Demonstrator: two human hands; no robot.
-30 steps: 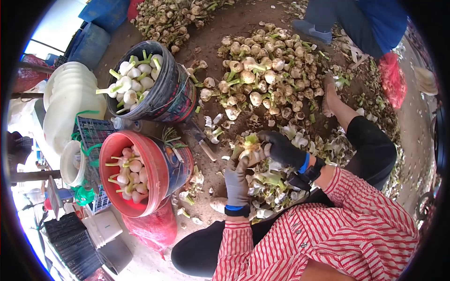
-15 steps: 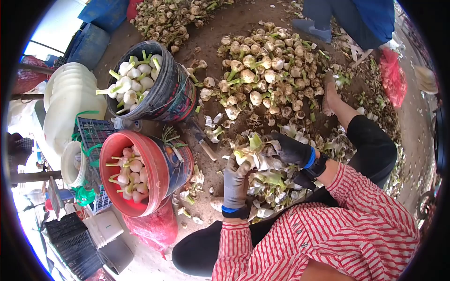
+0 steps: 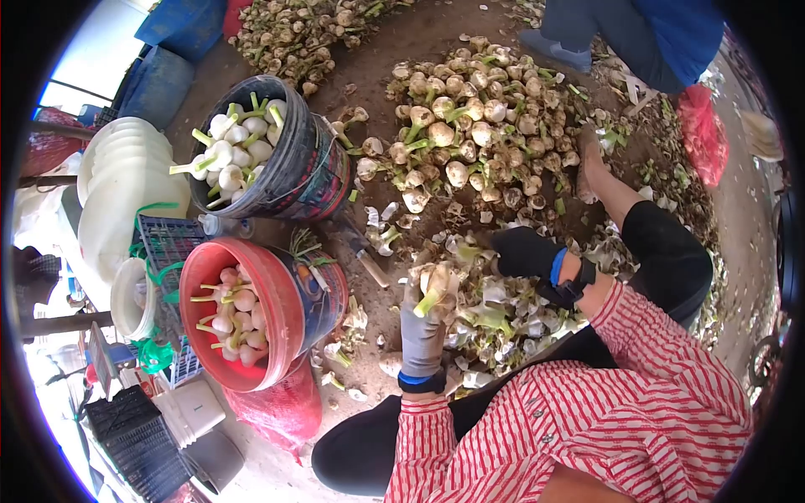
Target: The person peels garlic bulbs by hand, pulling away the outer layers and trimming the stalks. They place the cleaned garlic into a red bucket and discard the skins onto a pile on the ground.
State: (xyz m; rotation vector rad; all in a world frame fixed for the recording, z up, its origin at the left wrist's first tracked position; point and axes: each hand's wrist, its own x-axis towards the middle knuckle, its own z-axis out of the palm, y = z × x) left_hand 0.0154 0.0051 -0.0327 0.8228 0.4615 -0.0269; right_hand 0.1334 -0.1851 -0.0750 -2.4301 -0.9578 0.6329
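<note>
My left hand [image 3: 423,339], in a grey glove with a blue band at the wrist, is closed around a garlic bulb [image 3: 438,283] whose cut green-white stem points toward me. To its right is my right hand [image 3: 530,258] in a black glove, apart from the bulb. Its fingers are dark and hard to make out, so I cannot see whether it holds anything. Peeled garlic skins [image 3: 490,314] lie heaped beneath both hands. Beyond them is a large pile of unpeeled garlic bulbs [image 3: 482,121].
On the left, a black bucket [image 3: 306,159] and a red-rimmed bucket [image 3: 289,314] lean over with cleaned garlic inside. A knife [image 3: 369,264] lies beside them. A red net bag [image 3: 281,411] sits below. Another person's leg [image 3: 570,33] is at the top right.
My right hand has drawn away from the bulb to the right. Loose skins no longer hang between the hands, and the bulb in my left hand now shows its stem toward me.
</note>
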